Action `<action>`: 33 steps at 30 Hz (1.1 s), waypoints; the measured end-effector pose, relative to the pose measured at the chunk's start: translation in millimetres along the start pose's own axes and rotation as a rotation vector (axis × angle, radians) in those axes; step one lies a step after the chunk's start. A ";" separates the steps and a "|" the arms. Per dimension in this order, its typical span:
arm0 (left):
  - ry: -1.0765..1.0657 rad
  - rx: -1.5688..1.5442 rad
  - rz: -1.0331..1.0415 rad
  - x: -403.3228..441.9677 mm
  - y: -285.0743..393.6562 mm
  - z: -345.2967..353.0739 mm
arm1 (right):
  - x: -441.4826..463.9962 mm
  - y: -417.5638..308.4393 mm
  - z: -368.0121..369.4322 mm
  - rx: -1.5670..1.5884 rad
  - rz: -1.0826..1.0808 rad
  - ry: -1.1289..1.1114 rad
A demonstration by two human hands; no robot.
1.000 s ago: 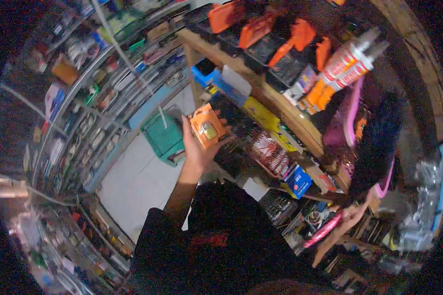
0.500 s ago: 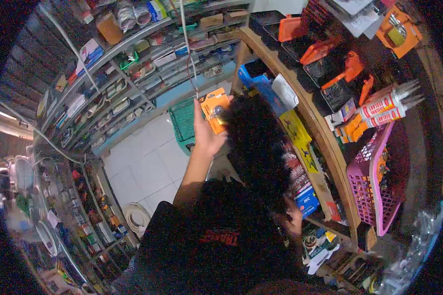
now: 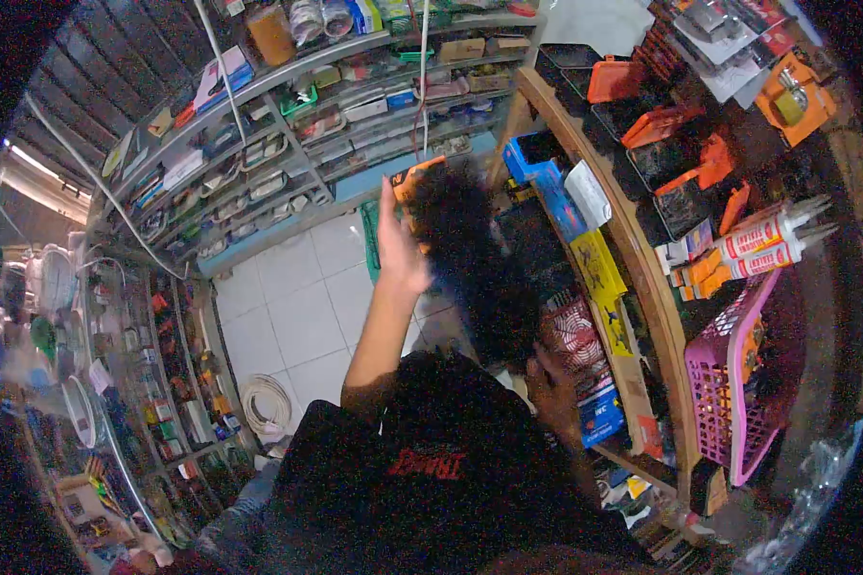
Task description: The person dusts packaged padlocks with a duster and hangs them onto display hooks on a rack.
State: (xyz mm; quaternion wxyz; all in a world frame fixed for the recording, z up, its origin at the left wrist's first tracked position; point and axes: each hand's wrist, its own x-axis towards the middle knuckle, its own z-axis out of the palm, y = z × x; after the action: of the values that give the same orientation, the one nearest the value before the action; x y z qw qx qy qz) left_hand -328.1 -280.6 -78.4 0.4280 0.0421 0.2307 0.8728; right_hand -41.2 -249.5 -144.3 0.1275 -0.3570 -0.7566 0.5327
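My left hand (image 3: 400,247) is raised in front of the shelves, its fingers closed round an orange carded package (image 3: 412,175). Dark hair hangs across the view and hides most of that package. Lower on the right, in shade, my right hand (image 3: 553,379) is close to a red-and-white patterned pack (image 3: 573,331) and a blue 3M box (image 3: 601,415). Its fingers are dim and blurred, so whether they grip anything does not show. Part of a green basket (image 3: 370,240) shows on the floor behind the left hand.
Glass shelves (image 3: 355,134) full of small goods line the back. On the right run a wooden-edged counter (image 3: 633,244), orange-lidded boxes (image 3: 657,125), sealant tubes (image 3: 762,240) and a pink basket (image 3: 738,402). Coiled white cable (image 3: 266,404) lies on the tiled floor.
The surroundings have shifted right and slightly down in view. Hair now covers more of the orange package, still in my left hand. My right hand appears higher and further left.
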 end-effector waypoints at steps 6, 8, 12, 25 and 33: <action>-0.333 -0.197 -0.136 -3.6 -5.8 -1.7 | -10.6 31.4 -2.8 0.018 -0.050 0.085; -0.215 -0.233 -0.120 -10.6 -4.6 13.4 | -13.9 21.6 -7.3 -0.001 -0.026 0.093; -0.194 -0.067 -0.021 -8.5 -8.5 29.2 | -20.9 -4.9 -10.5 0.145 -0.050 0.087; -0.550 -0.025 0.001 -15.8 13.8 38.2 | -13.6 -17.5 -9.3 0.072 -0.250 0.035; -0.605 -0.075 -0.012 -2.9 11.5 1.6 | -10.7 -18.2 0.9 0.102 -0.146 0.069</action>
State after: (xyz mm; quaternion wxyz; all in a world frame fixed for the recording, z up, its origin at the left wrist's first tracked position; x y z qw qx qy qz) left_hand -334.2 -288.2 -71.6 0.4839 0.2830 0.0603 0.8259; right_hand -41.5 -260.7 -126.3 0.2101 -0.3119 -0.7478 0.5471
